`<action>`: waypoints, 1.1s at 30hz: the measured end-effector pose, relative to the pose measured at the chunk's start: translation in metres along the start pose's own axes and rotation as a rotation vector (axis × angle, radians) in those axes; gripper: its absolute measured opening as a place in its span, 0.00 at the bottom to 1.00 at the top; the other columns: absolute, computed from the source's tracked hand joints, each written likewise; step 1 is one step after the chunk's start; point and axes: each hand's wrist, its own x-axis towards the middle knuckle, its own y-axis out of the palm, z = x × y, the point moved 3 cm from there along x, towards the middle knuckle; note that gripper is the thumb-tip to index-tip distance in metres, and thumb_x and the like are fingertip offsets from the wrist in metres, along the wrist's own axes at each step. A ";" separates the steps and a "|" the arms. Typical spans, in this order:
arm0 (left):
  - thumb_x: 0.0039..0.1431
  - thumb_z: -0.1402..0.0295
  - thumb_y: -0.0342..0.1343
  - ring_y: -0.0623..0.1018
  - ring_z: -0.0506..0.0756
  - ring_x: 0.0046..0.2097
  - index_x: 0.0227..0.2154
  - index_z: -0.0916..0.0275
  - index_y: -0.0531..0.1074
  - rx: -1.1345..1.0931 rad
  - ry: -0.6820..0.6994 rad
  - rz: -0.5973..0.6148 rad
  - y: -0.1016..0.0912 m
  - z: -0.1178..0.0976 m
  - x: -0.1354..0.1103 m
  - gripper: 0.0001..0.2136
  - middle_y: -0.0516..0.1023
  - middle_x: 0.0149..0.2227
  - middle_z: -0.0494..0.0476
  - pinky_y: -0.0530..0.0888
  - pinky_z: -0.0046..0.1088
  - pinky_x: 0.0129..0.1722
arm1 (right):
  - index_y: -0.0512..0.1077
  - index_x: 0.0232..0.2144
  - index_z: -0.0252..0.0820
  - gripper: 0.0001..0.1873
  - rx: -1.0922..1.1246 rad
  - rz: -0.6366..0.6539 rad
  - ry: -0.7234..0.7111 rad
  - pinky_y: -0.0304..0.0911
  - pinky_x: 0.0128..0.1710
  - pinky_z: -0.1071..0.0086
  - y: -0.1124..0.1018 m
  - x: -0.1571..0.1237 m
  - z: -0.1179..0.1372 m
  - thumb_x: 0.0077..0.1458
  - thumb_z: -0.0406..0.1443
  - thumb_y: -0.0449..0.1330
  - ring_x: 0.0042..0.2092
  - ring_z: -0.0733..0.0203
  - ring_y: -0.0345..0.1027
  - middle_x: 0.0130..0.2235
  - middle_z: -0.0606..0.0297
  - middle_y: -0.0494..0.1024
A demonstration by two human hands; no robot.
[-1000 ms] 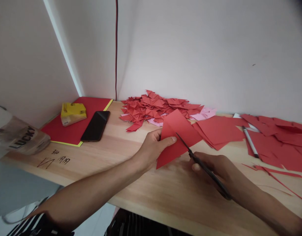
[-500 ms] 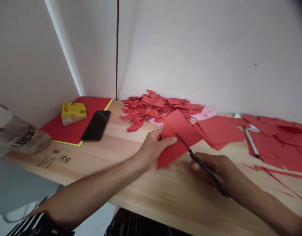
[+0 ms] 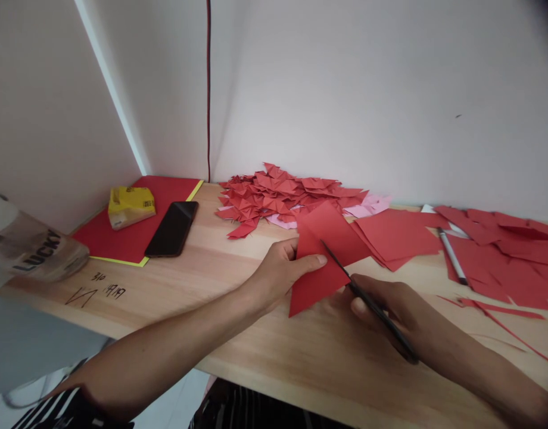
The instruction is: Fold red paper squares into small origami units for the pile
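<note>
My left hand pinches the left side of a sheet of red paper, thumb on top and fingers behind. The sheet is held up over the wooden table, tilted, with a cut running into it from the right edge. In my right hand is a pair of dark scissors, its fingers wrapped round the handles. The blades reach into the paper, their tip close to my left thumb. Behind the sheet lies a heap of folded red paper pieces, with some pink ones under it.
Red squares lie right of centre. A white marker rests by more red sheets, with thin red strips in front. At left are a black phone, a yellow packet and a clear cup.
The cut line is more open, and the two parts of the sheet now sit at different angles. Both hands stay nearly in place; the view has shifted slightly.
</note>
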 end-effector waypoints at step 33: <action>0.53 0.61 0.63 0.70 0.47 0.29 0.28 0.67 0.73 -0.024 0.091 -0.009 -0.003 0.001 0.007 0.12 0.74 0.27 0.53 0.64 0.21 0.31 | 0.62 0.23 0.43 0.21 -0.034 -0.113 -0.040 0.49 0.21 0.72 0.001 0.003 -0.009 0.59 0.50 0.53 0.22 0.66 0.53 0.20 0.70 0.62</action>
